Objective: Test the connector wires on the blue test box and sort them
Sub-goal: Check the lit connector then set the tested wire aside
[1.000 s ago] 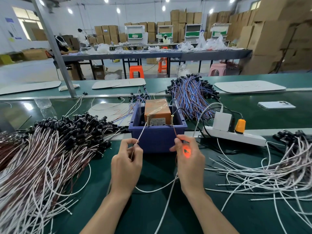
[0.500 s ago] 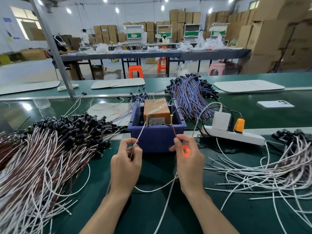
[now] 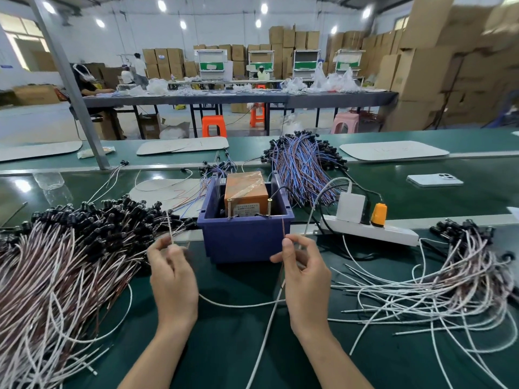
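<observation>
The blue test box [image 3: 241, 240] stands at the middle of the green bench, with an orange unit [image 3: 245, 189] inside and two upright screws at its front rim. My left hand [image 3: 171, 273] pinches a white wire end [image 3: 169, 228], held up left of the box. My right hand [image 3: 304, 272] pinches a brown wire end [image 3: 283, 228] just below the box's right front corner. Neither end touches the screws. The connector wire [image 3: 238, 304] sags between my hands. A big heap of wires with black connectors [image 3: 70, 248] lies to the left, and a looser pile [image 3: 449, 276] to the right.
A white power strip [image 3: 373, 230] with a white adapter and an orange plug lies right of the box. A bundle of blue and red wires [image 3: 303, 164] sits behind it. A phone [image 3: 434, 179] rests far right. A slanted metal post [image 3: 70, 82] rises at the left.
Both hands have drawn the wire ends off the screws, the left one moving leftward. The orange glow at my right fingers has gone out.
</observation>
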